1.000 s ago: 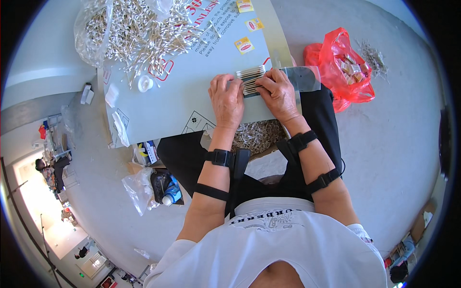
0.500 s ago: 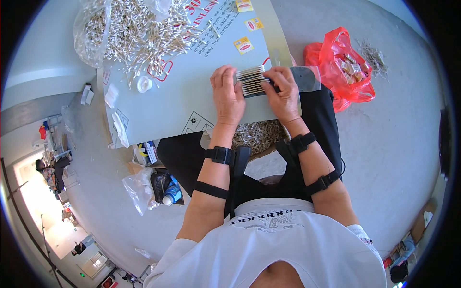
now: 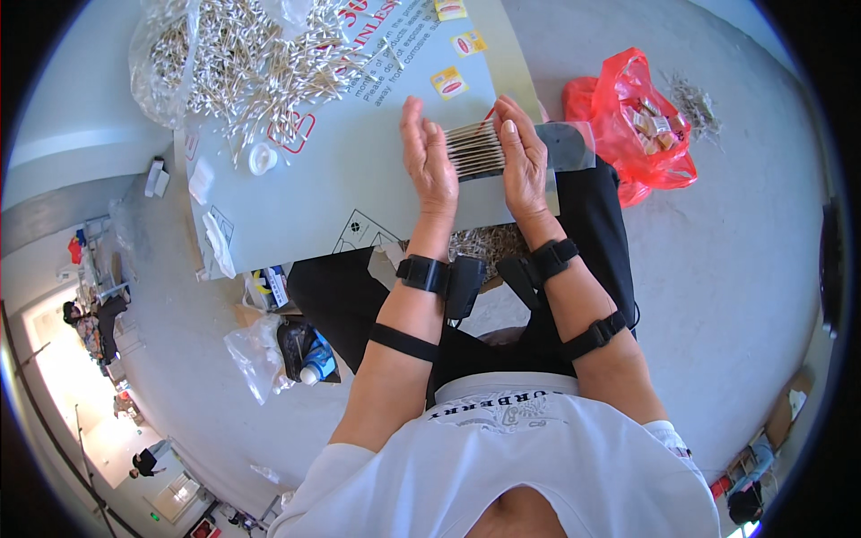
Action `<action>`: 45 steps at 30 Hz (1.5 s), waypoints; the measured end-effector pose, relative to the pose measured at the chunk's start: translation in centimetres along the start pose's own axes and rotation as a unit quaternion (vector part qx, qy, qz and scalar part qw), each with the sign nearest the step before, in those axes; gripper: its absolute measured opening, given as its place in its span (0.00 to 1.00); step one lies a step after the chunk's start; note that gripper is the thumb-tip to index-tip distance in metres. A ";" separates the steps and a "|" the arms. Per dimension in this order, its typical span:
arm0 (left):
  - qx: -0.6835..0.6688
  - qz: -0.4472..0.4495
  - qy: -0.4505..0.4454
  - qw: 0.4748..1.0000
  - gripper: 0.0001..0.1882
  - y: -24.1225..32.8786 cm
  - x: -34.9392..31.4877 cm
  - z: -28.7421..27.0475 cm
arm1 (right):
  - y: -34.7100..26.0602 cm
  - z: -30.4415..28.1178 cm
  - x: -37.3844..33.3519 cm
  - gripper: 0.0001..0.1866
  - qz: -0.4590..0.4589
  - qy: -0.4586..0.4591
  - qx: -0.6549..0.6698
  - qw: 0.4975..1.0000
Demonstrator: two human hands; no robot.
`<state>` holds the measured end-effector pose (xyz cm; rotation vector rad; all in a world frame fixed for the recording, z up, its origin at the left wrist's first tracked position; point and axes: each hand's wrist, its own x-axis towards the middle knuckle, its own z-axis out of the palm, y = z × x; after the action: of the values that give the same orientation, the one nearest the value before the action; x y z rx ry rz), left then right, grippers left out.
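Note:
A row of cotton swabs [image 3: 476,149] lies side by side near the right edge of the table, their sticks running across between my hands. My left hand [image 3: 431,168] stands on edge at their left ends, fingers stretched out and palm facing inward. At the right ends, my right hand [image 3: 525,163] is held the same way, fingers straight. Both palms appear to touch the swab tips, which they hide. Under the row and out past my right hand shows a dark flat sheet [image 3: 567,143] with a clear plastic edge.
A heap of loose cotton swabs [image 3: 260,76] spills from a clear plastic bag [image 3: 154,76] on the table [image 3: 305,202]. Nearby are a round white lid [image 3: 262,159] and yellow-white packets [image 3: 449,82]. A red plastic bag [image 3: 619,112] sits right; more swabs [image 3: 484,240] lie below the table edge.
My fingers have straightened from curling around the swabs, and both palms now stand flat at the row's two ends. The swabs look more evenly lined up.

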<state>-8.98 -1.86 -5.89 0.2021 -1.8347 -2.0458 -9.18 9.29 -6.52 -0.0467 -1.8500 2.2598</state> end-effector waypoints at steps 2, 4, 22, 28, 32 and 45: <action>0.164 0.052 -0.045 0.984 0.28 0.4 0.0 -1.0 | 0.1 -0.2 0.0 0.18 0.005 -0.005 0.008 1.000; 0.442 0.142 -0.135 0.875 0.34 1.0 -0.4 -1.7 | -0.4 -0.1 0.0 0.20 0.046 -0.001 0.094 0.995; 0.211 0.073 -0.052 0.973 0.30 1.1 -1.5 0.1 | -0.4 0.0 2.0 0.22 0.061 -0.031 0.038 0.997; 0.117 0.025 -0.054 0.991 0.28 0.8 -1.3 0.4 | -0.4 0.0 1.3 0.21 0.070 -0.034 0.047 0.996; 0.224 0.113 -0.091 0.964 0.28 0.9 -1.1 -0.6 | -1.6 -2.4 2.5 0.18 0.055 -0.087 -0.009 0.995; 0.478 0.209 -0.209 0.827 0.18 4.1 -3.6 -2.5 | -5.5 -5.4 0.0 0.14 -0.067 -0.228 -0.380 0.894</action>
<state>-4.05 -3.18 -2.78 -0.3991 -2.7270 -0.7656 -7.44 15.48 -2.24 0.5058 -2.7681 1.3960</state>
